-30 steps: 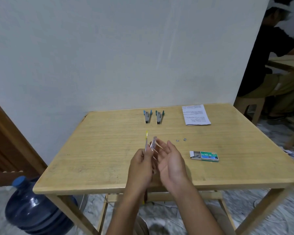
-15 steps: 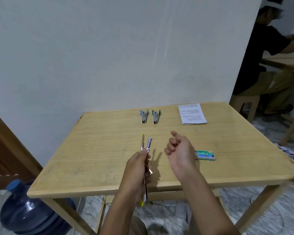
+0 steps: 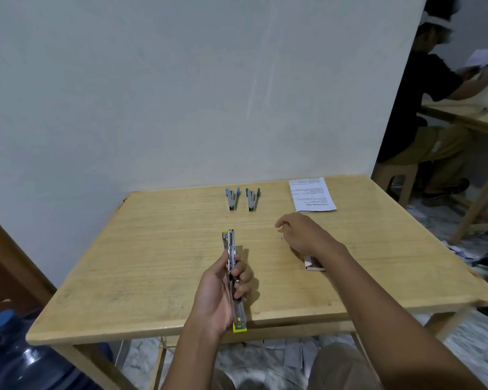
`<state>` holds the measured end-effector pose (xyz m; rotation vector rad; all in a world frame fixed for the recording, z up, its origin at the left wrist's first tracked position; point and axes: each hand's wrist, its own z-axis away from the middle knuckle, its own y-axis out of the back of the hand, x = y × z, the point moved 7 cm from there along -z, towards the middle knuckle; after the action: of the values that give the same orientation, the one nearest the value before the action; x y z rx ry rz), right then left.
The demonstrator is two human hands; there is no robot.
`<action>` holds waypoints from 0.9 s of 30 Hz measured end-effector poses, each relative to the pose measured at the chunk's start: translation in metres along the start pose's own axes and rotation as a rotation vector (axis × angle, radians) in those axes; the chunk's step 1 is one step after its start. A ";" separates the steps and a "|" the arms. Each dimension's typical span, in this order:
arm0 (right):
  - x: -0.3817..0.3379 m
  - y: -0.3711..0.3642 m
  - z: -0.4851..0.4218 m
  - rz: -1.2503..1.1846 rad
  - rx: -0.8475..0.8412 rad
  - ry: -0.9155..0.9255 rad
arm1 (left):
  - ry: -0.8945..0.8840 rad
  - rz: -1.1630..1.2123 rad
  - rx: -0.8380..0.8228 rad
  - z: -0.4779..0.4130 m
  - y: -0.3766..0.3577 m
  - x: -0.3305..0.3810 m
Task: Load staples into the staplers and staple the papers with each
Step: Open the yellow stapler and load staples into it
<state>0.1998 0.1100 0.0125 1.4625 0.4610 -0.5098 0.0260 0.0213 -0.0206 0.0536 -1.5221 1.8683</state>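
Observation:
My left hand (image 3: 223, 291) grips a yellow-and-metal stapler (image 3: 231, 249) swung open lengthwise over the table's front middle. My right hand (image 3: 302, 235) is palm down on the wooden table (image 3: 152, 263), fingers curled toward the spot where small loose staple pieces (image 3: 281, 238) lie. Whether it pinches one is hidden. The staple box (image 3: 313, 265) peeks out from under my right wrist. Two blue-and-grey staplers (image 3: 232, 198) (image 3: 252, 199) lie side by side near the far edge. A printed stack of papers (image 3: 312, 194) lies at the far right.
A white wall stands behind the table. A blue water jug (image 3: 26, 358) sits on the floor at the lower left. Another person (image 3: 428, 108) sits at a second table (image 3: 471, 116) on the right. Scraps of paper litter the floor under the table.
My right hand left the stapler, moved right and dropped onto the table over the loose staples, covering most of the staple box. My left hand lowered the stapler toward the table.

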 end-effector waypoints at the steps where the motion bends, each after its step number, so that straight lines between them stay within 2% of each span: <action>1: 0.003 0.006 0.002 -0.019 0.023 0.004 | -0.003 0.001 0.000 -0.002 0.000 0.001; 7: 0.023 0.058 0.029 -0.079 0.185 0.053 | 0.034 -0.044 -0.036 -0.001 -0.003 0.001; 12: 0.039 0.055 0.067 0.073 -0.014 0.019 | 0.042 -0.071 -0.047 -0.003 -0.004 0.001; 15: 0.045 0.038 0.066 0.259 -0.091 0.026 | 0.050 -0.090 -0.052 -0.004 -0.003 0.000; 19: 0.043 0.031 0.058 0.402 -0.129 0.047 | 0.042 -0.100 -0.052 -0.003 -0.002 0.000; 23: 0.040 0.029 0.055 0.459 -0.237 0.034 | 0.042 -0.092 -0.058 -0.001 -0.003 -0.001; 27: 0.037 0.029 0.053 0.498 -0.187 0.045 | 0.051 -0.096 -0.054 -0.003 -0.002 -0.001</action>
<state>0.2461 0.0569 0.0179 1.3473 0.1609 -0.0360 0.0288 0.0231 -0.0207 0.0525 -1.5080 1.7398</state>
